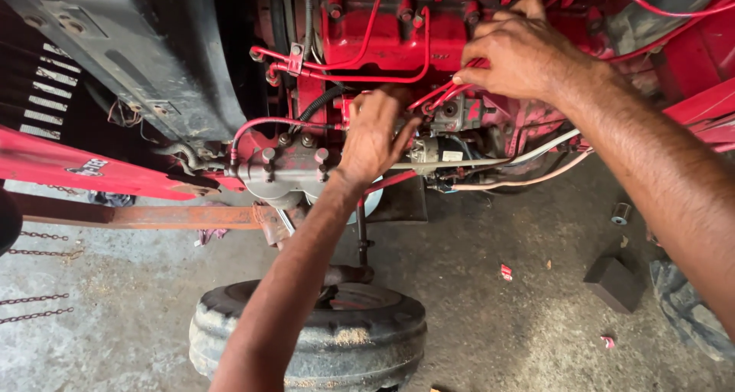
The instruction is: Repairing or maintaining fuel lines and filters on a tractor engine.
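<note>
A red engine (383,32) fills the upper middle of the view, with a dark grey sheet-metal panel (130,47) slanting down at its left and a red frame rail (92,170) running below that. Beneath the engine, a worn black tyre (337,338) stands on the dusty concrete floor (505,323). On the engine's side sits a red pump body (287,166) with bolt heads on top, and just to its right a small grey metal fitting (436,153) with pale hoses (528,162) trailing off to the right. The right hand (524,55) rests against the engine, its fingertips pressed together on a bundle of thin red metal pipes (444,93) (these fan down toward the pump). The left hand (375,135) is curled in over the spot between pump and fitting; what it grips is hidden behind the knuckles. A small dark block (612,282) lies on the floor at the right.
</note>
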